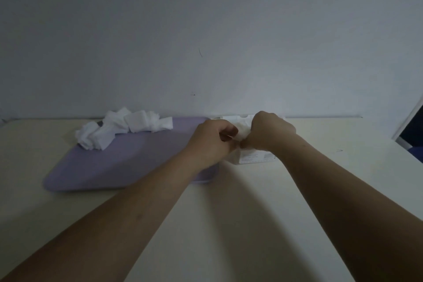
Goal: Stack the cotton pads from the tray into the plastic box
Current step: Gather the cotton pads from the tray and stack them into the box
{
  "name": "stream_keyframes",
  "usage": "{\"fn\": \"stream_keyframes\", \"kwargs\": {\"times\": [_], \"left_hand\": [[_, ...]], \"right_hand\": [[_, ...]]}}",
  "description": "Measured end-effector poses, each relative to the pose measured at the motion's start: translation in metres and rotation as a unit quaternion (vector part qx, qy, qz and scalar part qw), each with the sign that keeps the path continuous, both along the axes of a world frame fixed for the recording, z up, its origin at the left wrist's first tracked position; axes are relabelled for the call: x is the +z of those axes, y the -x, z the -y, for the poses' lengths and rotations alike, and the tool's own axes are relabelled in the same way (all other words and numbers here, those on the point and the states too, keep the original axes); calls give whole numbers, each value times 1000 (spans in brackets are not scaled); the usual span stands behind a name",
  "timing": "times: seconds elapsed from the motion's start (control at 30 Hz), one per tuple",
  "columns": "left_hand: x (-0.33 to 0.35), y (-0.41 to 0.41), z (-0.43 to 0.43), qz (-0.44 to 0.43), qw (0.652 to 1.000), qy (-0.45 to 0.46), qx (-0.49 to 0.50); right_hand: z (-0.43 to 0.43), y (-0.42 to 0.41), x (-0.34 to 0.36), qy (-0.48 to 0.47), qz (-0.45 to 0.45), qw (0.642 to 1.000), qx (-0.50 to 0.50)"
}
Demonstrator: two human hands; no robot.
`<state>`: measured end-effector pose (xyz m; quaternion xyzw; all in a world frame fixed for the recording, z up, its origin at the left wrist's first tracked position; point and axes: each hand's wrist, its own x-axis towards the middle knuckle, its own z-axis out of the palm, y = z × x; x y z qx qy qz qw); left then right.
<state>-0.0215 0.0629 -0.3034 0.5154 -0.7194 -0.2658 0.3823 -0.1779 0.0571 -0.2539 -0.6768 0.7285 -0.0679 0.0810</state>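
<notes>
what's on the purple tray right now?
A loose pile of white cotton pads sits at the far-left corner of the purple tray. The left hand and forearm cover the tray's right edge, so anything under them is hidden.

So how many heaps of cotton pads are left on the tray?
2, both at the far left of the tray: one heap at the corner, another heap along the far edge. They touch, and single pads cannot be counted. The hands may hide more.
</notes>
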Motion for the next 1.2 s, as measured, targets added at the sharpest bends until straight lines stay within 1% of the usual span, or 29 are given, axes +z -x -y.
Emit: {"fn": "stream_keyframes", "kwargs": {"times": [0.1,0.17,0.23,0.33,0.4,0.47,0.53,0.6,0.67,0.73,0.8,0.83,0.87,0.93,1.0,1.07,1.13,1.2], "left_hand": [[0,2,-2,0,1000,0,6],[0,2,-3,2,1000,-4,14],[-3,2,-2,2,1000,-10,18],[-6,1,-2,-6,1000,-20,19],[-9,0,0,-10,1000,-20,23],[-12,-1,2,-21,999,-24,27],[-14,-3,1,-34,999,-29,29],[-15,-4,-3,-28,999,-31,19],[-12,-8,-9,-13,999,-43,0],[-8,-14,-14,-2,998,-55,-15],[-3,-24,-18,0,998,-57,-9],[1,-33,-20,6,999,-45,2],[5,-42,-21,12,999,-28,12],[11,-69,-21,35,998,-9,44],[15,-100,-21,46,996,-13,74],[15,-128,-20,62,993,8,104],[15,-161,-20,74,983,33,163],[13,-196,-16,105,963,63,239]], "right_hand": [[22,9,-16,-49,43,997,47],[28,14,-21,-69,75,994,50],[12,7,-8,-68,96,992,50],[2,-2,-1,-64,103,992,42],[-2,-6,1,-50,72,995,42],[-5,-9,2,-16,20,999,38],[-7,-11,1,13,1,1000,21],[-7,-11,2,4,16,1000,24],[-9,-13,6,-26,19,999,39],[-15,-16,15,-26,-13,999,37],[-23,-24,26,20,-69,997,24],[-26,-32,31,63,-87,994,23],[-29,-41,34,103,-87,990,30],[-29,-70,34,144,-30,986,77],[-28,-104,25,122,68,979,149],[-27,-132,12,92,139,966,197],[-24,-154,-4,73,177,957,218],[-17,-168,-20,59,210,951,218]]}}
